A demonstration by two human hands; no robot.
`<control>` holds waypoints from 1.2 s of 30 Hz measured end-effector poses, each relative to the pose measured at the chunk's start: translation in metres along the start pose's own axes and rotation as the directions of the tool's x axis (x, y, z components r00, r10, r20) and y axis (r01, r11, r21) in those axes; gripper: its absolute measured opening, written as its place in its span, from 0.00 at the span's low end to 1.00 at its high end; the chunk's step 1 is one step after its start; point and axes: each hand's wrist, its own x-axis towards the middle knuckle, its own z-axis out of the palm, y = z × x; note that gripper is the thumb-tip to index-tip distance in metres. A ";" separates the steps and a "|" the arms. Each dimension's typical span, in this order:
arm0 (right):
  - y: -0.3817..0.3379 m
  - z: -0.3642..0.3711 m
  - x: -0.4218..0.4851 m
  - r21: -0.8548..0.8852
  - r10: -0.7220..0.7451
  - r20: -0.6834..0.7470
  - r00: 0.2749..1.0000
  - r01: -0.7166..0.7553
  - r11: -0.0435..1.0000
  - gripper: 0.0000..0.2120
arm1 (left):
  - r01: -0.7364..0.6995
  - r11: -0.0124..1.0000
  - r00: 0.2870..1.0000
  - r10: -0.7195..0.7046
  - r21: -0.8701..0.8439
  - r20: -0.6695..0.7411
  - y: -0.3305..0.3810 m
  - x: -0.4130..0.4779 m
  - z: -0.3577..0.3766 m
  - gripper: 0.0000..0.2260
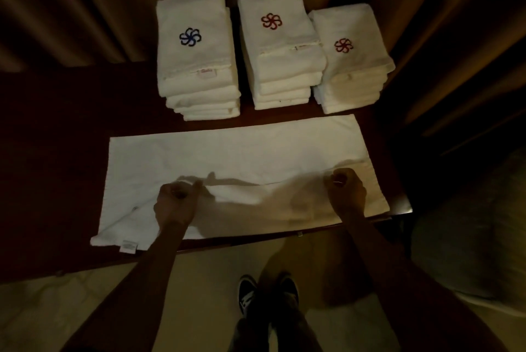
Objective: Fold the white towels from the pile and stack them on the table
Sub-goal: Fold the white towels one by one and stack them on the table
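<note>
At the near bench (51,166) edge, a lengthwise fold of the towel (242,149) is in hand.
My left grip (175,203) and right grip (345,192) are each clenched on the near hem, pinching it up off the spread towel, well apart. I judge both should travel together so hem meets far hem squarely, corners matched, then press flat. Beyond the towel, three folded stacks (280,47) stand side by side at the back of the bench.
</note>
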 end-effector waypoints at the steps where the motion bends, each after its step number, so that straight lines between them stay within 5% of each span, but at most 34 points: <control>1: -0.001 -0.001 0.000 -0.019 -0.012 0.022 1.000 0.013 1.000 0.15 | -0.013 1.000 1.000 0.013 0.013 0.005 0.003 -0.003 0.001 0.26; 7: 0.011 -0.011 0.005 -0.232 -0.087 0.136 0.987 0.117 0.966 0.30 | -0.187 0.974 0.982 0.179 0.127 0.067 0.016 -0.024 0.013 0.17; 10: 0.011 -0.014 0.004 -0.289 -0.024 0.150 0.988 0.067 0.955 0.37 | -0.309 0.929 0.950 0.295 0.203 0.098 0.006 -0.033 0.017 0.29; 19: -0.074 0.018 -0.036 -0.158 -0.293 0.375 0.880 0.372 0.915 0.33 | -0.349 0.884 0.934 0.354 0.311 0.045 -0.010 -0.046 -0.025 0.30; 26: -0.126 0.091 -0.112 -0.090 -0.489 0.535 0.688 0.623 0.777 0.26 | -0.357 0.852 0.934 0.340 0.382 0.112 -0.054 -0.025 -0.100 0.29; 33: -0.155 0.186 -0.183 -0.067 -0.469 0.648 0.600 0.658 0.750 0.17 | -0.402 0.841 0.915 0.349 0.363 0.204 -0.103 0.016 -0.160 0.30; 36: -0.165 0.213 -0.205 -0.150 -0.342 0.690 0.638 0.589 0.794 0.17 | -0.452 0.831 0.886 0.376 0.325 0.270 -0.119 0.035 -0.169 0.29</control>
